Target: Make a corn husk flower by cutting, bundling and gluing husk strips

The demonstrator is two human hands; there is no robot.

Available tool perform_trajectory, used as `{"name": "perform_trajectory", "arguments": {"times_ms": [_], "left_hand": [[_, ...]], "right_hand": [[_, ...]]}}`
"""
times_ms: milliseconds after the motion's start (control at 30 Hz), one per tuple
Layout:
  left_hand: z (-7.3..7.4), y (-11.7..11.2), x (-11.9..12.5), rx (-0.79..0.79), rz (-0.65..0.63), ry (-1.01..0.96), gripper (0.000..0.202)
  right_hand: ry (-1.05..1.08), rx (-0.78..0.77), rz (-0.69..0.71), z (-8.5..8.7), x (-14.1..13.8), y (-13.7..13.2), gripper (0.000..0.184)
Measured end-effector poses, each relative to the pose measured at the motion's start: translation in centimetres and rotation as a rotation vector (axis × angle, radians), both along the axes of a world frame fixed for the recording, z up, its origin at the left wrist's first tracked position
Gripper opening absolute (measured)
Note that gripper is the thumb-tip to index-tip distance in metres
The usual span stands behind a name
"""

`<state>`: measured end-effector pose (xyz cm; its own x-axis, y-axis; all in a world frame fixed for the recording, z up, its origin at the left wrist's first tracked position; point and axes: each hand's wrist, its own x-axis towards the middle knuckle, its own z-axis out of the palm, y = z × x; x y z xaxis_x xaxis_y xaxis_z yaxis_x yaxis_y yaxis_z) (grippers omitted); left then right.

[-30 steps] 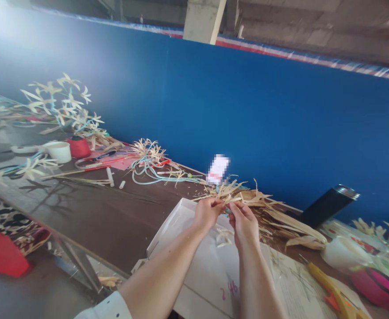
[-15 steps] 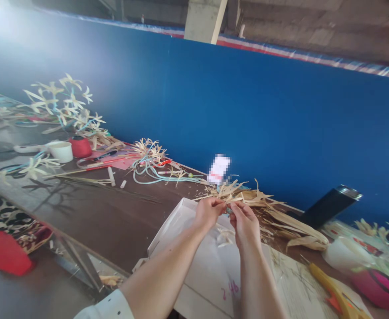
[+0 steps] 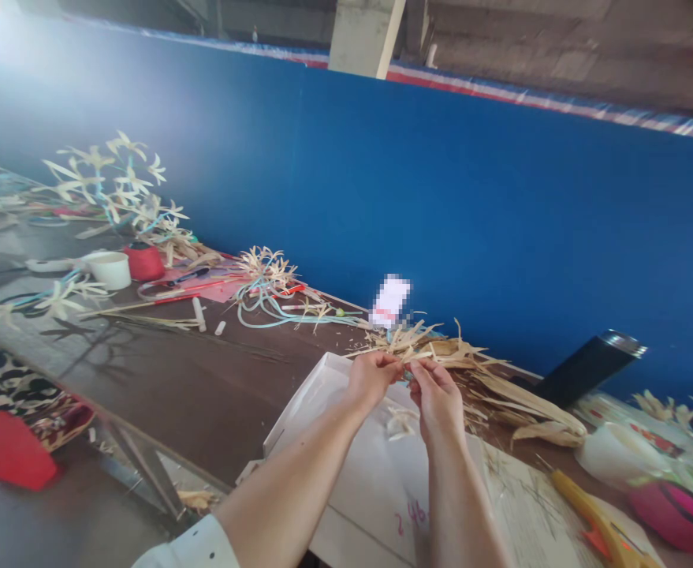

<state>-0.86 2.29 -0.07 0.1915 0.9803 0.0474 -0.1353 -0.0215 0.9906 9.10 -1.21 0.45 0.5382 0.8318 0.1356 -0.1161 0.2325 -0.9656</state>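
Observation:
Over a shallow white box (image 3: 302, 402), my left hand (image 3: 373, 375) and my right hand (image 3: 437, 386) meet with fingers pinched together. A small bit of pale blue-green shows between the fingertips, but the fingers hide most of it and I cannot tell what it is. Just behind the hands lies a heap of dried straw-coloured husks (image 3: 523, 394), some of them cut into thin strips. Pale scraps (image 3: 401, 424) rest inside the box between my forearms.
A black flask (image 3: 583, 367) leans at the right, near a white roll (image 3: 621, 451), a pink round item (image 3: 671, 513) and a yellow tool (image 3: 588, 513). Leftward are pale blue stems (image 3: 257, 304), a white cup (image 3: 108, 270) and husk-like flowers (image 3: 124, 177). A blue panel (image 3: 441, 197) stands behind.

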Motion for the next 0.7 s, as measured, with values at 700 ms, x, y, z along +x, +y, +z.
{"name": "perform_trajectory", "arguments": {"times_ms": [700], "left_hand": [[0.45,-0.08,-0.23,0.071,0.021,-0.128,0.022]], "right_hand": [[0.010,-0.033,-0.027,-0.01,-0.21,-0.07,0.039]]}}
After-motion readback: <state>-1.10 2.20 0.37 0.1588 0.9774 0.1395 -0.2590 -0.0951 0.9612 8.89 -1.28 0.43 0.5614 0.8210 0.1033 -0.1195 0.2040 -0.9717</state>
